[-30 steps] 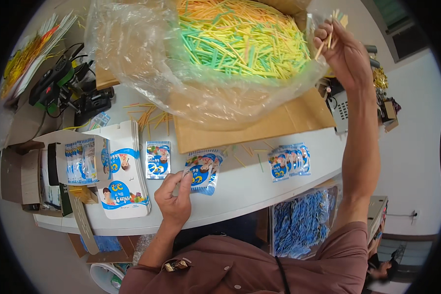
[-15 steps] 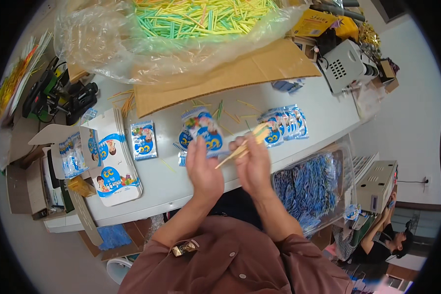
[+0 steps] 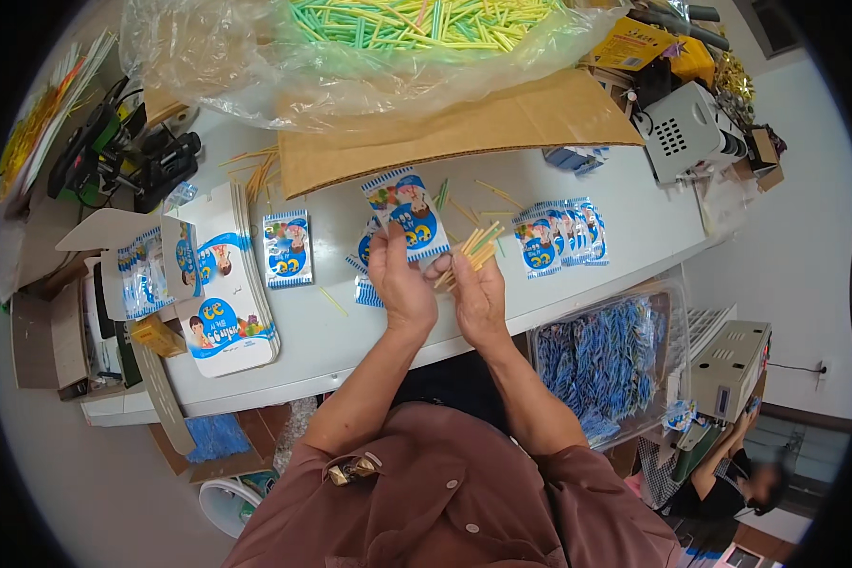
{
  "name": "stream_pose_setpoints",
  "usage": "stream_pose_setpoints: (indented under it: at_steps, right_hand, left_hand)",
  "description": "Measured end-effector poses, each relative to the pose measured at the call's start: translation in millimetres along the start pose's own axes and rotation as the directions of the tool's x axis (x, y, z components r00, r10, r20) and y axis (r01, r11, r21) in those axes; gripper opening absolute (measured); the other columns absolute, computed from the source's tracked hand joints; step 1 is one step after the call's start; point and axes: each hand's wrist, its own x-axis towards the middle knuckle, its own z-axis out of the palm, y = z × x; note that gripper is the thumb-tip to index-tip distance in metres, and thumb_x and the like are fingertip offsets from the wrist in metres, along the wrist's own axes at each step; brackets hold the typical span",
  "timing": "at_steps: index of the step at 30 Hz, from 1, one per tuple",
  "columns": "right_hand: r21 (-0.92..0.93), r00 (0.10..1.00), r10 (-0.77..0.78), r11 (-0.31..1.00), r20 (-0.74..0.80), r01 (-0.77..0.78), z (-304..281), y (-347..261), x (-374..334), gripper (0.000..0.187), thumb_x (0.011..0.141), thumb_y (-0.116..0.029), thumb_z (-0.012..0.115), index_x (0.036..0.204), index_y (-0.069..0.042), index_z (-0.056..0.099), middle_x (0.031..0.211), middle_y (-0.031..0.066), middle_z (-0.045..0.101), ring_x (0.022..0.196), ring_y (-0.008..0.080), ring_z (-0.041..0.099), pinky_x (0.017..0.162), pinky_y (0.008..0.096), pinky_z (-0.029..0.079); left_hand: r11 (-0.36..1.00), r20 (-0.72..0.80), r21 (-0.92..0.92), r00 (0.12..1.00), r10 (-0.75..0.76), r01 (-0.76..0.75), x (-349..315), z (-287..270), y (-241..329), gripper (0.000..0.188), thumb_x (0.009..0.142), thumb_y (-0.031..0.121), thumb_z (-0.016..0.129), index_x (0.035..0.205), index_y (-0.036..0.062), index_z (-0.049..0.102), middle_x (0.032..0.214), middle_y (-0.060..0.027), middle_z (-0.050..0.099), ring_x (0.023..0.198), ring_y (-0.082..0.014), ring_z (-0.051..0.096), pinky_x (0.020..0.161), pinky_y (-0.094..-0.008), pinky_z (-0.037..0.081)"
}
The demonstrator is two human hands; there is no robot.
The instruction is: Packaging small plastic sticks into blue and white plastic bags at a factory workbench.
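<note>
My left hand holds up a small blue-and-white printed sachet by its lower edge, above the white table. My right hand grips a small bundle of thin yellow and orange sticks, its tips pointing up and right, just beside the sachet. The two hands almost touch. More such sachets lie on the table: one to the left, a fanned row to the right.
A big clear plastic bag of green and yellow sticks lies on brown cardboard at the back. Printed cartons stand at left. A clear bin of blue packets sits at right, a grey machine beyond. Another person sits lower right.
My right hand came down from the stick bag with a bundle of sticks and met my left hand. My left hand lifted a sachet off the table.
</note>
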Motion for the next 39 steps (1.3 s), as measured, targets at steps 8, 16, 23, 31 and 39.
stream_pose_setpoints:
  at_steps: [8, 16, 23, 31, 39]
  right_hand:
    - [-0.026, 0.864, 0.402, 0.910, 0.304, -0.414, -16.3, -15.7, 0.2, 0.023, 0.103, -0.023, 0.050, 0.113, -0.003, 0.051, 0.088, 0.0067, 0.060, 0.077, 0.0171, 0.059, 0.072, 0.0304, 0.049]
    - [0.420, 0.634, 0.582, 0.475, 0.509, -0.774, -17.0, -15.4, -0.5, 0.023, 0.101, -0.024, 0.054, 0.112, -0.005, 0.055, 0.092, 0.0070, 0.062, 0.075, 0.0188, 0.061, 0.062, 0.0317, 0.049]
    - [0.463, 0.662, 0.620, 0.480, 0.422, -0.745, -17.3, -3.0, 3.6, 0.026, 0.102, -0.023, 0.052, 0.118, -0.003, 0.056, 0.096, 0.0078, 0.065, 0.077, 0.0182, 0.064, 0.059, 0.0308, 0.053]
    - [0.311, 0.931, 0.350, 0.878, 0.104, -0.365, -23.5, -5.4, 17.8, 0.016, 0.102, -0.020, 0.052, 0.101, -0.004, 0.053, 0.083, 0.0055, 0.058, 0.071, 0.0175, 0.061, 0.062, 0.0300, 0.053]
    - [-0.203, 0.982, -0.114, 0.976, -0.151, 0.082, -32.8, 20.4, 22.6, 0.012, 0.105, -0.013, 0.044, 0.105, -0.002, 0.049, 0.091, 0.0071, 0.058, 0.087, 0.0156, 0.060, 0.083, 0.0288, 0.048]
  left_hand:
    - [0.917, 0.542, 0.352, 0.840, -0.035, -0.189, 42.8, -9.5, 26.0, 0.022, 0.099, 0.020, 0.054, 0.098, -0.0001, 0.062, 0.091, -0.0031, 0.064, 0.081, -0.0065, 0.054, 0.073, -0.0223, 0.044]
    - [0.678, 0.451, 0.725, 0.825, -0.340, -0.117, 41.9, -7.4, 19.9, 0.022, 0.095, 0.024, 0.061, 0.090, 0.0019, 0.063, 0.078, -0.0007, 0.061, 0.072, -0.0054, 0.052, 0.062, -0.0230, 0.043]
    - [0.688, 0.322, 0.726, 0.874, -0.365, 0.020, 45.1, -11.3, 17.6, 0.029, 0.093, 0.024, 0.060, 0.089, -0.0046, 0.064, 0.074, -0.0053, 0.061, 0.068, -0.0111, 0.051, 0.061, -0.0294, 0.043]
    - [0.911, 0.217, 0.368, 0.970, 0.111, -0.186, 49.1, -11.9, 14.1, 0.022, 0.098, 0.021, 0.059, 0.095, -0.0002, 0.064, 0.088, -0.0040, 0.066, 0.080, -0.0073, 0.056, 0.073, -0.0240, 0.045]
    - [0.980, 0.114, 0.196, 0.993, 0.009, -0.031, 16.0, -29.2, 22.8, 0.021, 0.100, 0.022, 0.059, 0.096, 0.0012, 0.061, 0.089, -0.0025, 0.065, 0.080, -0.0059, 0.057, 0.072, -0.0213, 0.046]
